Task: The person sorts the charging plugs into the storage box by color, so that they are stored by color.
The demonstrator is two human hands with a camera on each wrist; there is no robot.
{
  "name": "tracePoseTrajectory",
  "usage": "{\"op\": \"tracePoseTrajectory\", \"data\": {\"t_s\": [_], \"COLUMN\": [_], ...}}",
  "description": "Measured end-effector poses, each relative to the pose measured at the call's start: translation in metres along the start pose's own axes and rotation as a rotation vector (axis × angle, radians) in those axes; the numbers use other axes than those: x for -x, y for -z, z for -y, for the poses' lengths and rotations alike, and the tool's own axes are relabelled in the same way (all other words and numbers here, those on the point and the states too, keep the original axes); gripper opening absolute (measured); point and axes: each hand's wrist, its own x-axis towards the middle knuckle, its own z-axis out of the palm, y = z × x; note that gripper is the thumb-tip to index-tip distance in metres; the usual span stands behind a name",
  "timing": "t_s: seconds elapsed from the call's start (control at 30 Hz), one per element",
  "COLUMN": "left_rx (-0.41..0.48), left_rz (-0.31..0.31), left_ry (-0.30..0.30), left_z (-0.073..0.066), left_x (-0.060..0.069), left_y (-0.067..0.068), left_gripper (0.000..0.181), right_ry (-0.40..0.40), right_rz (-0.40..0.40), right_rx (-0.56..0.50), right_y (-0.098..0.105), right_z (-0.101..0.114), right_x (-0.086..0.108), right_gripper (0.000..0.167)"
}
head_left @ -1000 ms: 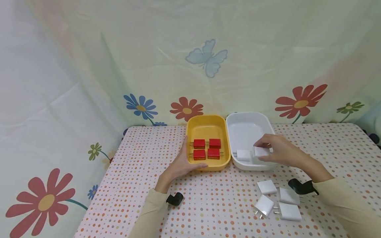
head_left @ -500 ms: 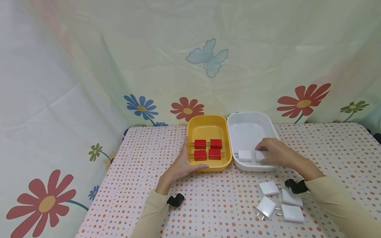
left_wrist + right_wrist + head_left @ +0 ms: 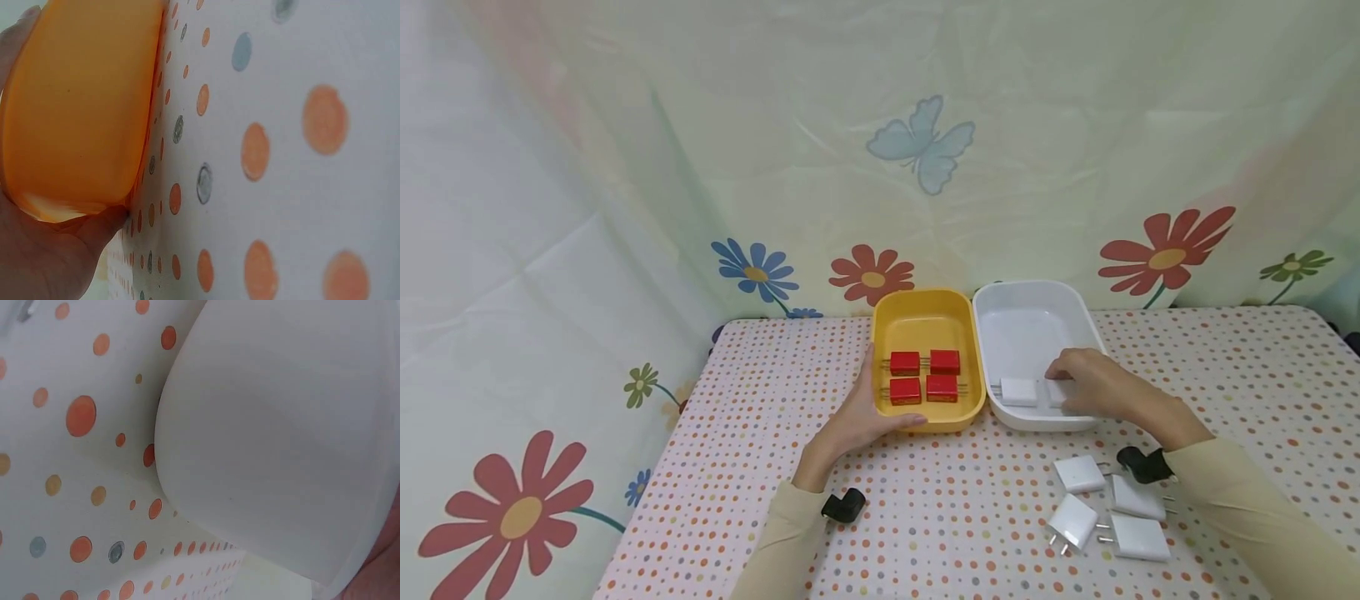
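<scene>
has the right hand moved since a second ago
Yes, slightly: against the far rim of the white tray, the right hand sits a little lower in the head view now.

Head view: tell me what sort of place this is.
Probably an indoor tabletop workspace: a dotted work surface, a flower-print sheet hanging behind it, and a yellow tray beside a white tray.

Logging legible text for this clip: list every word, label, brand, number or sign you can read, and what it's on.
No text is readable in any view.
Red plugs: their near sides may carry marks, too small to read.
White plugs, yellow tray, white tray: no lettering visible.
Backdrop: printed flowers and a butterfly, no writing.
</scene>
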Motion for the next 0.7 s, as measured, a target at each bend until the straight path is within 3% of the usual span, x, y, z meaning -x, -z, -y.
{"op": "tracePoseTrajectory", "data": {"t_s": [0.27, 0.57, 0.7], "left_rx": [0.002, 0.022, 0.010], "left_rz": [0.000, 0.006, 0.001], "left_ry": [0.010, 0.001, 0.007], "left_z": [-0.002, -0.002, -0.003], "left_x": [0.002, 0.002, 0.001], "left_y": [-0.003, -0.002, -0.002], "left_gripper": [0.132, 0.130, 0.131], "right_ry": [0.019, 0.140, 0.184], "right_rz": [-0.051, -0.180, -0.201], "right_rx": [0.037, 0.036, 0.052], "right_y": [0.006, 0.025, 0.036], "right_z": [0.006, 0.042, 0.055], "right_x": [0.013, 0.046, 0.061], "right_gripper": [0.038, 0.048, 0.051]}}
